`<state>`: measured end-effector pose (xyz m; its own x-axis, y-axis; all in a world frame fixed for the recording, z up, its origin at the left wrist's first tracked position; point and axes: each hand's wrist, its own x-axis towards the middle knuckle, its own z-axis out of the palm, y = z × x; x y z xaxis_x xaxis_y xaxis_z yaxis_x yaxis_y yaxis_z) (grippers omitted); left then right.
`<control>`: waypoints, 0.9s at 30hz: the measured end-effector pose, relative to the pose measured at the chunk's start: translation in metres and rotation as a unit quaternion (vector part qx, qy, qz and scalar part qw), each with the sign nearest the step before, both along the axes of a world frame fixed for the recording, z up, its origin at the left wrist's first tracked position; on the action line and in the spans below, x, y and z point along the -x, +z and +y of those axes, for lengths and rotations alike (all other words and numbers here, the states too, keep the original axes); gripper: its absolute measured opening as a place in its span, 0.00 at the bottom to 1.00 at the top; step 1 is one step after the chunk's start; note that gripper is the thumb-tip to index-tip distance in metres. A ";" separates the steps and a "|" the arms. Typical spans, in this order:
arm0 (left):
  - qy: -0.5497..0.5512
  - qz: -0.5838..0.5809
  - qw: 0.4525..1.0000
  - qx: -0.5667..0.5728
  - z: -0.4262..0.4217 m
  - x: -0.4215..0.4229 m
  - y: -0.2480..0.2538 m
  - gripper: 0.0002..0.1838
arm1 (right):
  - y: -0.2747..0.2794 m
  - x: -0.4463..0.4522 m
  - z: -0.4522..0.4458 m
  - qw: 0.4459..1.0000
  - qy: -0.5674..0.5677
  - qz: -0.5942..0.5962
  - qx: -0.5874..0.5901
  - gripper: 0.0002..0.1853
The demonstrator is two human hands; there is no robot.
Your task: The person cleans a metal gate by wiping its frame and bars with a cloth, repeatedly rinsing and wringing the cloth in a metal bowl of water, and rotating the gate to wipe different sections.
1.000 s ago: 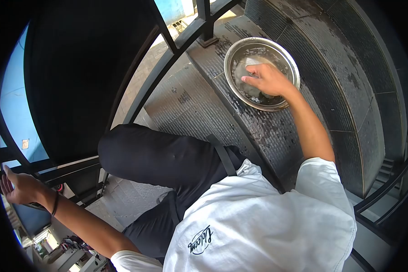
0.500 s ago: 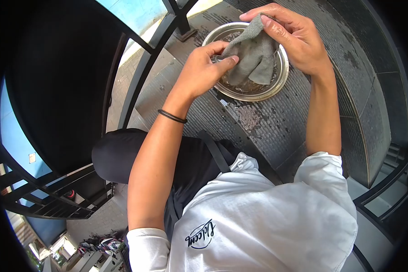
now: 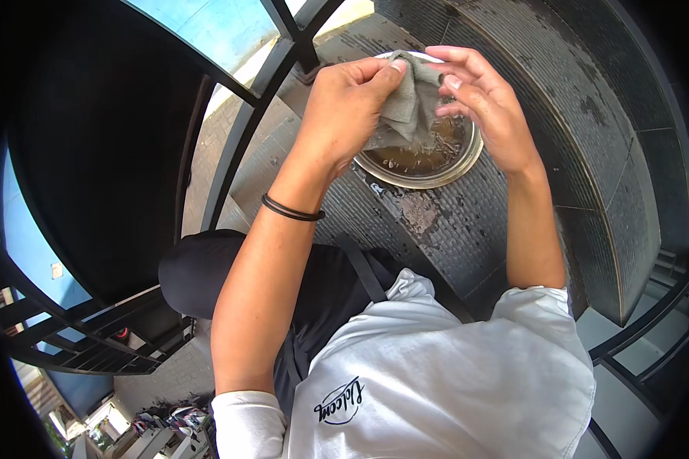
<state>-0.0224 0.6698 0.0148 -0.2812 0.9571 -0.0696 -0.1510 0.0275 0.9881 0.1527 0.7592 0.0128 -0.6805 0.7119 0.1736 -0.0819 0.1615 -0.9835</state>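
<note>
A wet grey cloth hangs in folds above a round metal basin that holds brownish water. The top of the cloth is pinched between the thumb and fingers of my left hand, which wears a dark band at the wrist. Just right of the cloth is my right hand, its fingers parted and curved, with the fingertips close to the cloth's right edge; no grip on it shows. Part of the basin's far rim is hidden behind the cloth and hands.
The basin stands on a dark ribbed tile step with wet patches. More steps rise to the right. A black metal railing runs along the left, and another railing is at the lower right.
My left hand came from the far left to the cloth, which was lifted from the basin. Since the middle frame, my right fingers have parted and the cloth has shifted left, bunched at my left hand.
</note>
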 end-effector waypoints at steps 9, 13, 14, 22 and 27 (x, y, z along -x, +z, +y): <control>0.075 0.325 0.941 -0.053 -0.009 -0.003 -0.010 0.37 | -0.002 0.018 0.003 0.996 -0.047 0.006 -0.080 0.14; -0.023 0.344 0.935 -0.083 -0.003 -0.011 -0.039 0.37 | 0.005 0.017 -0.001 0.993 -0.023 0.109 0.039 0.11; -0.054 0.307 0.946 -0.086 0.000 -0.012 -0.042 0.30 | 0.006 0.016 -0.001 0.993 -0.023 0.107 0.037 0.11; -0.012 0.024 0.999 -0.047 0.012 -0.014 -0.022 0.10 | -0.033 -0.010 0.000 0.992 -0.048 0.015 0.120 0.15; 0.041 0.337 0.937 -0.079 0.010 -0.043 -0.035 0.26 | -0.042 0.029 -0.035 0.876 -0.022 0.241 0.418 0.34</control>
<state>0.0210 0.6795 -0.0205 -0.2838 0.9134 0.2920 0.5139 -0.1122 0.8505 0.1240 0.7243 -0.0295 -0.6404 0.7509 -0.1615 -0.5312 -0.5848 -0.6130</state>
